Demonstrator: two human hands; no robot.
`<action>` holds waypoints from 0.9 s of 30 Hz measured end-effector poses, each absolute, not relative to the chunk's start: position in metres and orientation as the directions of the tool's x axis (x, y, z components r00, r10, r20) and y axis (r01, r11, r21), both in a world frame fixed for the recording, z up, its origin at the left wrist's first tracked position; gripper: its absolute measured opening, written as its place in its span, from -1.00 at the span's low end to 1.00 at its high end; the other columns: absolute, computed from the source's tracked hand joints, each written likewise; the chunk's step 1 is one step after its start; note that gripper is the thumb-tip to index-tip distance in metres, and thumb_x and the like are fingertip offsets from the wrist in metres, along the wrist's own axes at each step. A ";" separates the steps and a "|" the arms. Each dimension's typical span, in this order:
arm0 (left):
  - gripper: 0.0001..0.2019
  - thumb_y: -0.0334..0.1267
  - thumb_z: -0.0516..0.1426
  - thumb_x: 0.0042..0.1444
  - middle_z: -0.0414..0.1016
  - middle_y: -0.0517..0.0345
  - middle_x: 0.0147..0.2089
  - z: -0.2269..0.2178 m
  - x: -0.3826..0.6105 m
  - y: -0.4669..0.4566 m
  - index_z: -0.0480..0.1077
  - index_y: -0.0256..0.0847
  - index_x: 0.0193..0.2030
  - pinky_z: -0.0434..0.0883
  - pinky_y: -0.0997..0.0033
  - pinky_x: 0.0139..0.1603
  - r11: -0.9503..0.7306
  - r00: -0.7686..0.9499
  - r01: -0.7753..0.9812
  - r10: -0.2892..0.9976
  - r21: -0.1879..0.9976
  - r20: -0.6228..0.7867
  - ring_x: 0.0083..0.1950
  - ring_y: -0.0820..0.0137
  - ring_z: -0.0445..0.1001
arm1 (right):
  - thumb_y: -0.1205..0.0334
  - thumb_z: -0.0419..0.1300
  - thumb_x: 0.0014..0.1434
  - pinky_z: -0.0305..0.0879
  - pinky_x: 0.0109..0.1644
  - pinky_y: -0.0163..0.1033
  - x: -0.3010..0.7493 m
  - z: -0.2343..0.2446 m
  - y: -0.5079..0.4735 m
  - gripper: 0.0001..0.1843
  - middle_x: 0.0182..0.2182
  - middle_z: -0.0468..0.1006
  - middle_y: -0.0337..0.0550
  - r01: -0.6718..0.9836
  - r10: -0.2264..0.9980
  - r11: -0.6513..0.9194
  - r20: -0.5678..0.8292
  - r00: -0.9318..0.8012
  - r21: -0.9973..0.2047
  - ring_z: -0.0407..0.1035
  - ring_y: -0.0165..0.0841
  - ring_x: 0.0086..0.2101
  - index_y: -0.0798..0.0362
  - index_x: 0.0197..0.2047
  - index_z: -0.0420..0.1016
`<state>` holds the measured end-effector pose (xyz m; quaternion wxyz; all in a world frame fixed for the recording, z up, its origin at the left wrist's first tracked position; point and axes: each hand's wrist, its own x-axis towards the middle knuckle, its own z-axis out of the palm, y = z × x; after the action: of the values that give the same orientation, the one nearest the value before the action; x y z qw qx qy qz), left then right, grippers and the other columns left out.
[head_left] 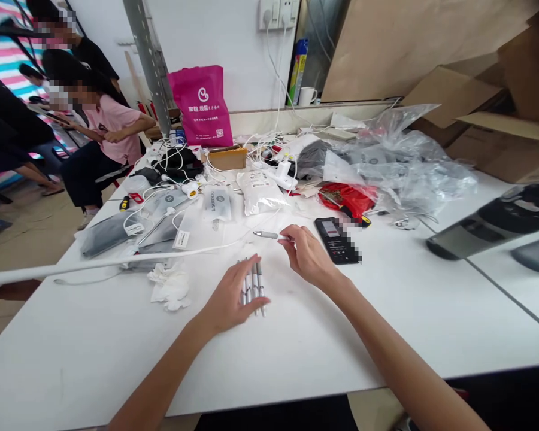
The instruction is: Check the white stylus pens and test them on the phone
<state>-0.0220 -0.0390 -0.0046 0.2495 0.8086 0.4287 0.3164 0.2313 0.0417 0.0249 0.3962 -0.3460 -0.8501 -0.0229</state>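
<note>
My right hand [308, 254] pinches a grey-and-white pen [268, 235] by one end, raised a little over the table, its pointed end facing left. On the white table [323, 341], several similar pens [255, 284] lie side by side in a row. My left hand [231, 296] rests around this row, with its index finger across the upper ends and its thumb stretched over the lower part. Those fingers are spread, and part of the pens is hidden under them. Just right of my right hand lies a black phone-like device [339, 240] with a partly blurred face.
Crumpled tissue [169, 286] lies left of my left hand. A white cable [117, 261] crosses the left side. Behind are packed pouches [217, 203], a white bag [263, 191], a red bag [348, 197] and clear plastic [413, 161]. Cartons [498, 131] stand right; people sit left.
</note>
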 end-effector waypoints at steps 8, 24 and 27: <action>-0.71 -0.14 0.17 0.50 0.58 -0.03 0.11 0.022 -0.015 -0.013 0.47 -0.08 0.27 0.59 0.28 -0.01 -0.516 0.221 0.430 0.856 0.741 0.467 -0.03 0.32 0.61 | 0.25 -0.06 0.60 0.28 -0.17 -0.09 0.221 -0.007 0.035 -0.80 -0.24 0.55 -0.05 0.518 0.534 0.830 0.558 -0.635 -0.206 0.39 -0.21 -0.30 0.02 0.08 0.38; -0.44 -0.03 -0.08 0.61 0.28 0.24 -0.52 -0.007 -0.014 -0.010 0.22 -0.15 -0.49 0.30 0.35 -0.36 -0.344 0.126 0.619 0.931 0.706 0.343 -0.48 0.42 0.29 | 0.31 -0.07 0.59 0.27 -0.16 -0.09 0.223 -0.012 0.032 -0.68 -0.27 0.57 -0.06 0.514 0.515 0.844 0.491 -0.703 -0.150 0.42 -0.20 -0.25 0.05 0.06 0.52; -0.64 -0.01 0.06 0.55 0.57 0.12 -0.25 -0.007 -0.017 -0.010 0.48 -0.15 -0.21 0.46 0.30 -0.10 -0.439 0.211 0.618 0.892 0.652 0.400 -0.20 0.32 0.54 | 0.29 -0.05 0.59 0.27 -0.15 -0.09 0.224 -0.012 0.032 -0.70 -0.27 0.57 -0.06 0.526 0.509 0.842 0.498 -0.702 -0.120 0.41 -0.21 -0.25 0.05 0.07 0.52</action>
<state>-0.0173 -0.0100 -0.0067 0.1792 0.7574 0.4983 0.3820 0.2239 0.0319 -0.0120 0.2652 -0.2804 -0.9224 -0.0155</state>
